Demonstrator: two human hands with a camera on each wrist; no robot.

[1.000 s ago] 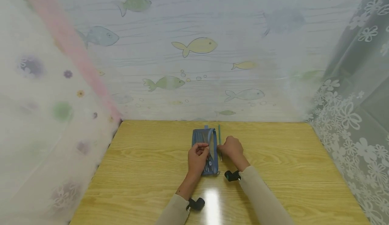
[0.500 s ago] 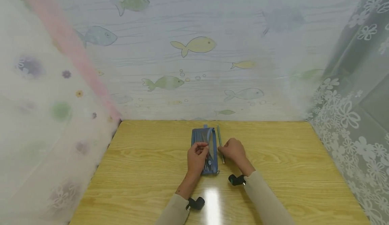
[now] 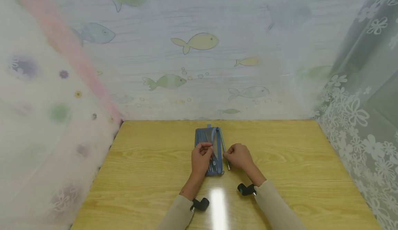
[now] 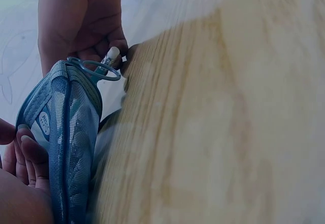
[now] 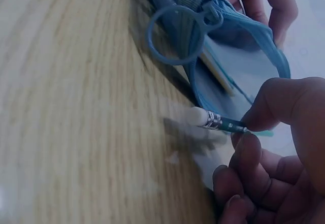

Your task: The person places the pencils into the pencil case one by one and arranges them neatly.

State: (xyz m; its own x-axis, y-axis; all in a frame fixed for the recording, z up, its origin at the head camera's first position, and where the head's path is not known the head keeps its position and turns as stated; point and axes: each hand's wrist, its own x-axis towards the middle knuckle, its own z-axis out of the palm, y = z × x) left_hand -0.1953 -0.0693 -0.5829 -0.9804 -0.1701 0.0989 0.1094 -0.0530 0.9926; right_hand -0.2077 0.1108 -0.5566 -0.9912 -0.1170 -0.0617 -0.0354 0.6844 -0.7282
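A blue mesh pencil case (image 3: pixel 219 150) lies upright-lengthwise on the table, with its zipped side parted on the right. My left hand (image 3: pixel 201 159) pinches the edge of its opening between thumb and fingers. Through the mesh, several slim sticks show inside. Just right of the case, my right hand (image 3: pixel 240 155) pinches a dark green pencil (image 5: pixel 231 125) near its white eraser (image 5: pixel 197 116), which points toward me. The pencil's far end slants left along the case's opening; whether it touches the case I cannot tell. A blue ring pull (image 5: pixel 151 38) hangs at the near end of the zip.
The wood-grain table (image 3: pixel 140 174) extends around both hands. A fish-print curtain (image 3: pixel 199 85) stands along its back edge, with flowered sheets (image 3: pixel 354 119) at the sides. Black cameras (image 3: pixel 245 189) sit on both wrists.
The pencil has tilted: its far end has swung left to the case, its eraser end slightly right and nearer me. The right hand has shifted a little nearer me; the left keeps its hold.
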